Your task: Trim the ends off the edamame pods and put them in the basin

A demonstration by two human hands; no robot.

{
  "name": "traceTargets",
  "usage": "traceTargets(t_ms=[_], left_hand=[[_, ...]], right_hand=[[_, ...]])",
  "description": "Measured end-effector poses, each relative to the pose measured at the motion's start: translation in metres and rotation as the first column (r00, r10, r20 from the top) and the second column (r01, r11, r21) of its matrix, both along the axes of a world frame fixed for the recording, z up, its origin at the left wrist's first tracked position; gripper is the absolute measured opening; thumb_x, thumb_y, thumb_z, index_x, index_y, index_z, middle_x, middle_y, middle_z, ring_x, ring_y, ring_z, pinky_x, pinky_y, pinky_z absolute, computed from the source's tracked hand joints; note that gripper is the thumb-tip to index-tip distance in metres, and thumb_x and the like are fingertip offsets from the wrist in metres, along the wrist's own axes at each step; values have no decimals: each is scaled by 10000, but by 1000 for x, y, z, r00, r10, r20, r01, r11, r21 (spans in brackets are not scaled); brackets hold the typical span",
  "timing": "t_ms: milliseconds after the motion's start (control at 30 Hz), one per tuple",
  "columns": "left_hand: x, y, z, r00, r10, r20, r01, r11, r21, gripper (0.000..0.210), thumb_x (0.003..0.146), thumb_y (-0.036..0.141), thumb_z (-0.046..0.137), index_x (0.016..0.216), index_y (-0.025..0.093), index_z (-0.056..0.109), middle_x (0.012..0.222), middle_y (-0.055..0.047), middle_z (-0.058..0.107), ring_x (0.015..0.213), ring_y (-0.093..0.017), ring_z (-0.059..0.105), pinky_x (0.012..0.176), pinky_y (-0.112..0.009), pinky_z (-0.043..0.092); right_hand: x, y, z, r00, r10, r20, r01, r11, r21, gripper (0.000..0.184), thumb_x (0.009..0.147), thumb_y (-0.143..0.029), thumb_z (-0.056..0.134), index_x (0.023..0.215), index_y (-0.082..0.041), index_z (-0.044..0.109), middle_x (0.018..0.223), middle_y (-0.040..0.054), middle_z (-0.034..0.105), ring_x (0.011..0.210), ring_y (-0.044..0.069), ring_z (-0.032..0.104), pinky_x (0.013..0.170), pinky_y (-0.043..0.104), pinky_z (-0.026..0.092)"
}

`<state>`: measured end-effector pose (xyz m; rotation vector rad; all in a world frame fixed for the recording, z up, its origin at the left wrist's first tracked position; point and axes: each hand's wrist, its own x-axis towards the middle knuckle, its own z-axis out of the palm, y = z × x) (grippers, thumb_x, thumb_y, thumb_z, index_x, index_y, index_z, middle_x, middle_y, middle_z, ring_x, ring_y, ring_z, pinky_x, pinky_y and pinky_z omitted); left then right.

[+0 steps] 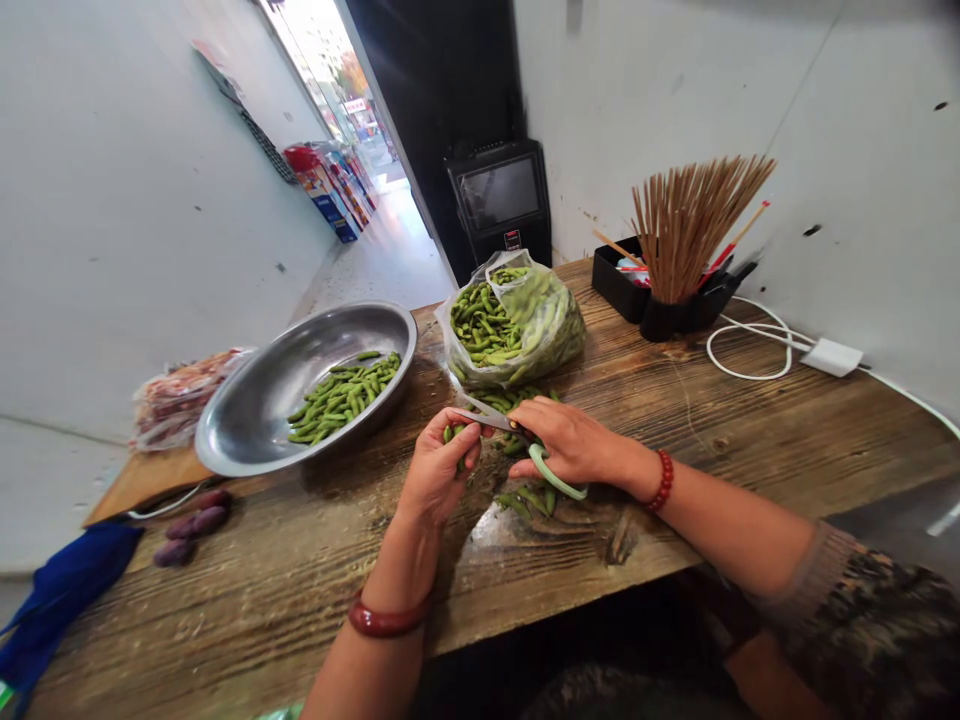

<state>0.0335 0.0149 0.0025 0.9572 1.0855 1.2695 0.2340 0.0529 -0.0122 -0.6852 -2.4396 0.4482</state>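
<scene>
Beyond the table's front edge (540, 600), the left hand (431, 470) pinches pods (460, 465); the right hand (570, 440) grips scissors (538, 462), perhaps parted: slipping could cut fingers (469, 437).

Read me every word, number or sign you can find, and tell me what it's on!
No words can be read for sure.
Sign outside: too small and blurred.
Label on the black machine: too small.
Packs by the doorway: any print is too blurred.
Scissors: no writing shows.
</scene>
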Motion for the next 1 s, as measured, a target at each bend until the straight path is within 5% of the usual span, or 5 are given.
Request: traceTargets(t_ms=[700,1000], left_hand=[[-10,2,3,1000,1,23,-1,999,37,203,734,247,755,827,136,613,653,4,614,450,-12,408,434,-113,266],[-11,4,3,995,-25,92,26,1000,-17,191,762,265,725,841,153,591,655,26,556,457,-24,414,416,-124,260]], right_hand=[[0,-1,3,999,-2,47,2,1000,5,356,792,-337,742,1021,-146,547,943,89,629,833,208,542,728,302,436],[0,7,0,997,-53,-63,50,997,-51,279,801,-328,733,912,-168,533,864,47,604,779,179,538,700,271,410]])
